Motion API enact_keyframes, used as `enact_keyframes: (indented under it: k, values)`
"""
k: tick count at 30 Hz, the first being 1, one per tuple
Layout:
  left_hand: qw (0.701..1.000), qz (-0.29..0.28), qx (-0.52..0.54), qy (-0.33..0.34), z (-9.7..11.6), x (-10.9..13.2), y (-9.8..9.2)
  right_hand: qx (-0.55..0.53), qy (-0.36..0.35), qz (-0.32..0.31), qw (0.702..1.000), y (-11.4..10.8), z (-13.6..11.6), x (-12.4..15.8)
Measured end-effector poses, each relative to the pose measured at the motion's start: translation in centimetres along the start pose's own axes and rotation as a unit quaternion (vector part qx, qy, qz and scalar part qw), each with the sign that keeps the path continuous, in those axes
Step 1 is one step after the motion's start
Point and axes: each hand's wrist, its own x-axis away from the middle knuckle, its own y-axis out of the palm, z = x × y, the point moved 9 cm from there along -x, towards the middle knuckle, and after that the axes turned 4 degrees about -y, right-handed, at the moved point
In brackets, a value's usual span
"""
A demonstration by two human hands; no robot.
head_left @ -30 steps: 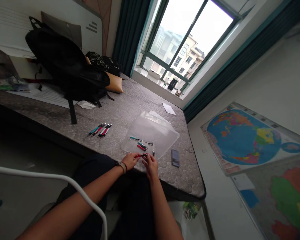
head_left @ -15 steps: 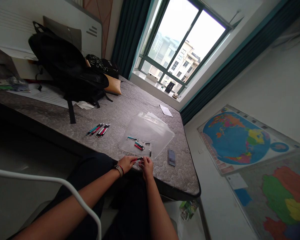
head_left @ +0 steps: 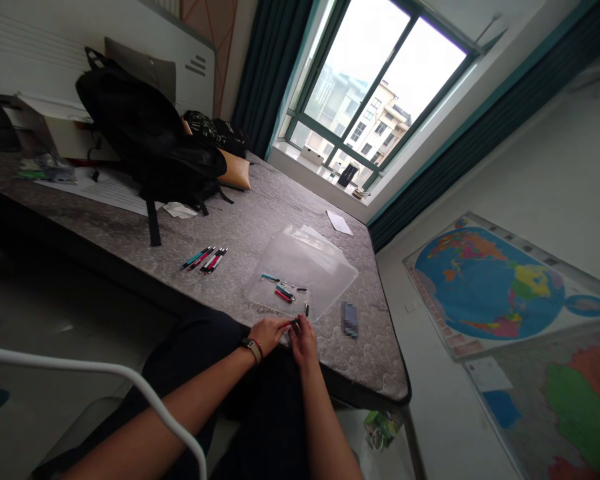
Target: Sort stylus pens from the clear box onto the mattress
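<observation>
My left hand, with a watch and a red band at the wrist, is closed on a red and black pen. At the pen's other end, the fingers of my right hand pinch it and hide its tip. Just beyond my hands lies a clear plastic folder. On it are a teal pen part, red and teal pen barrels and a small black piece, along with some tiny bits too small to name. To the left rests a group of several pens.
The quilted mattress serves as the work surface. A pixelated dark rectangle lies right of the folder, white paper behind it. A black backpack stands back left. A white cable crosses the lower left.
The view has shifted slightly, so the scene sits further right. My right fingers now cover more of the pen's end. The parts on the folder lie as before.
</observation>
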Motion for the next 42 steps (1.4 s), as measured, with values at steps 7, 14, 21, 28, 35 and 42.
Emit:
enact_keyframes:
  k: [7, 14, 21, 28, 35, 42]
  values:
    - [0.994, 0.030, 0.105, -0.020, 0.6, -0.4, 2.2, -0.056, 0.030, -0.023, 0.998, 0.1, 0.1, -0.5]
    - [0.884, -0.092, 0.442, -0.123, 0.5, -2.0, 6.4, -0.044, 0.052, -0.044, 0.997, -1.1, 0.3, -1.4]
    - [0.720, -0.122, 0.674, -0.112, 3.1, -6.7, 2.0, -0.066, 0.080, -0.066, 0.992, -2.1, 0.4, -2.2]
    - [0.723, -0.025, 0.662, -0.197, -0.4, -9.6, 2.4, -0.072, 0.134, -0.083, 0.985, -1.9, 1.0, -2.3]
    - [0.732, -0.010, 0.643, -0.226, -0.7, -8.5, 3.3, -0.055, 0.167, -0.076, 0.982, -2.1, 1.4, -2.8]
    - [0.748, -0.042, 0.626, -0.215, -0.3, -8.3, 3.8, -0.046, 0.160, -0.080, 0.983, -2.0, 1.3, -2.8]
